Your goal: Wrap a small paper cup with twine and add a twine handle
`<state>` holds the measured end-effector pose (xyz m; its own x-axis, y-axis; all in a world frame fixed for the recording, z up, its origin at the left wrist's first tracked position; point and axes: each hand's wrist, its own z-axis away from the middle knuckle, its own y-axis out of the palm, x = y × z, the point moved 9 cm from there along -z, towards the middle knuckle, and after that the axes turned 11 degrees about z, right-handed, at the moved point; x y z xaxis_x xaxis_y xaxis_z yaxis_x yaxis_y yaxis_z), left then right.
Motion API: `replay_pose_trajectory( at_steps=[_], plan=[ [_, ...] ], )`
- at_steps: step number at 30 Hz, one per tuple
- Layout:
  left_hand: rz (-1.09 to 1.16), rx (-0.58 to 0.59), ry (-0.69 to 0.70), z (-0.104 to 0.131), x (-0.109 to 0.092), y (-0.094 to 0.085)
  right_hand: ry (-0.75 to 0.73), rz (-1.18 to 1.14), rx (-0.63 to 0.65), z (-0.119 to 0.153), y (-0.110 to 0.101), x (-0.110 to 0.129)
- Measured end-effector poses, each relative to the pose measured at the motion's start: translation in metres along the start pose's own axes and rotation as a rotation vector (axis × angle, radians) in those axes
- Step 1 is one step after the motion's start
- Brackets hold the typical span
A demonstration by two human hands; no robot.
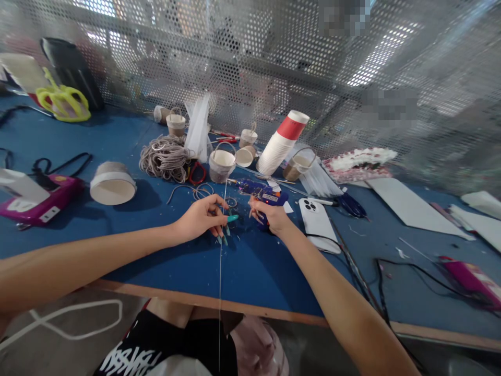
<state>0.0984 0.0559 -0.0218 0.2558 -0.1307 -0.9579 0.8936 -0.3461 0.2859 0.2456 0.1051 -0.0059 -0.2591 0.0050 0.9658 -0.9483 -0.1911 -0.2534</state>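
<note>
Since many things stand along the back of the blue table (266, 277), I would judge it wise to work near its front, well apart from the stack of paper cups (282, 143). Next in size comes the blue glue gun (250, 189), which lies above the table's middle part, its front end pointing to the left. The right hand (272, 216) grasps it by the handle; a firm but calm grip should serve best, so that the gun does not swing. The left hand (209, 216) has its fingers bent, just below the gun's front end; whether they pinch something, I cannot tell. These fingers should, in my opinion, stay clear of the probably hot nozzle (231, 180). Near this nozzle is a small cup with a handle (222, 166), so an accidental touch is possible. Thinnest is a pale strand (220, 271), passing the left fingers; it should not become tangled.
</note>
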Motion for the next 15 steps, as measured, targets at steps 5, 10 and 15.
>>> replay_pose_trajectory(
  at_steps=[5, 10, 15],
  plan=[
    [0.008, 0.006, 0.002, -0.0011, 0.0001, 0.0001, 0.006, 0.002, 0.013, -0.0004, 0.0004, -0.0022],
    [0.017, -0.010, -0.005, -0.0006, 0.0002, -0.0005, 0.026, 0.013, 0.050, -0.0001, 0.0013, -0.0032],
    [0.018, -0.004, -0.010, 0.0003, -0.0005, 0.0003, 0.013, 0.023, 0.062, 0.0006, 0.0000, 0.0019]
  ],
)
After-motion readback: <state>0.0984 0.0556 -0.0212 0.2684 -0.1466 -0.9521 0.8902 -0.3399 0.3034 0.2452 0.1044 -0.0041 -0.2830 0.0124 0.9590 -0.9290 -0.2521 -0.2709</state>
